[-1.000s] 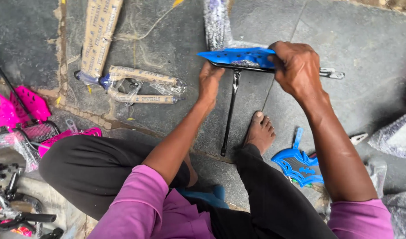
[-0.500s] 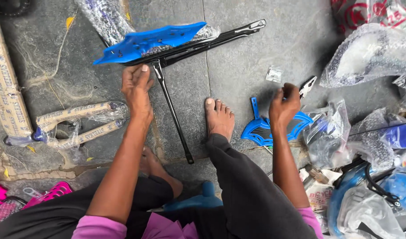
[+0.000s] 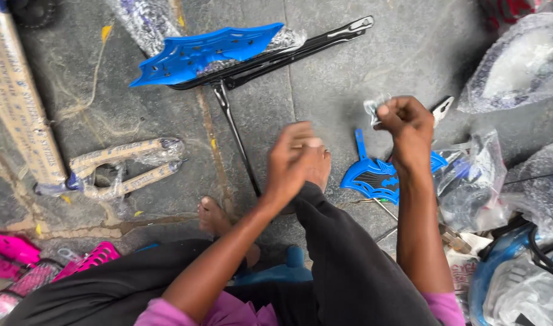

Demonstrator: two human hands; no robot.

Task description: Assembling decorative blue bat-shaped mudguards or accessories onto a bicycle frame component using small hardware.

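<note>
At the far left of the stone floor (image 3: 409, 66) lies a long cardboard-wrapped tube (image 3: 20, 108), and just beside it a fork-shaped metal part wrapped in brown paper and clear film (image 3: 122, 169); both remain in their wrapping. Pink plastic parts (image 3: 23, 256) sit at the lower left corner. Further right, the blue bat-shaped plastic plate (image 3: 207, 51) rests on the black metal carrier frame (image 3: 288, 51), with a thin black stay rod (image 3: 234, 139) running down from it towards the person's feet; some film clings to the frame, so this piece looks partly unpacked and its parts brought together, though any fastening cannot be seen.

The left hand (image 3: 294, 160) hovers above the knee, blurred, fingers loosely curled and holding nothing visible. The right hand (image 3: 406, 121) pinches a small clear plastic packet (image 3: 373, 108) between thumb and fingertips, raised above the floor. Below it lies a smaller blue plastic bat-shaped guard (image 3: 379, 175), loose. At the right, several film-wrapped parts (image 3: 518, 66) stay bagged, so by my judgement much assembly remains.
</note>
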